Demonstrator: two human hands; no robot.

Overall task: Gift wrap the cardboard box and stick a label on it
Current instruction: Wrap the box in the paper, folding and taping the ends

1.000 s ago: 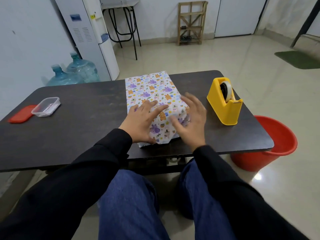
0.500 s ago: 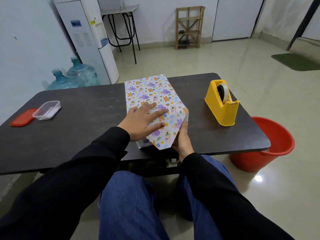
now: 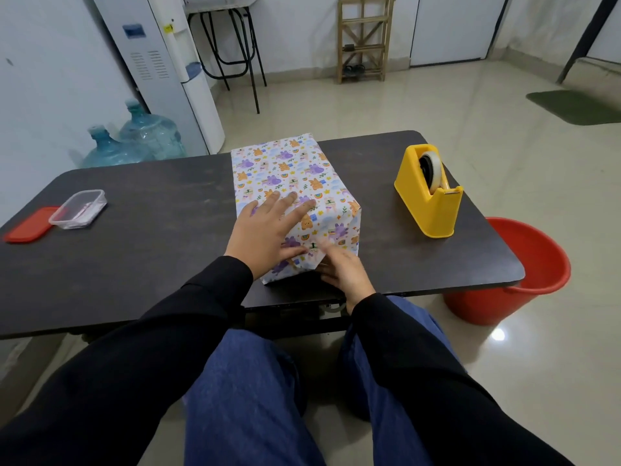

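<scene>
Half a second ago the pointed end flap stuck out past the near edge of the table point(image 3: 151, 196) with the right hand under it; now the right hand point(image 3: 346, 274) has pushed the flap point(image 3: 302, 264) up against the box's point(image 3: 289, 183) near end, fingers fairly straight and pressing the paper, though blurred. The left hand point(image 3: 265, 233) stays flat on top, fingers spread, pinning the box mid-table by the near edge. This end looks ready for tape from the dispenser point(image 3: 426, 203) at the right edge; no label shows yet
</scene>
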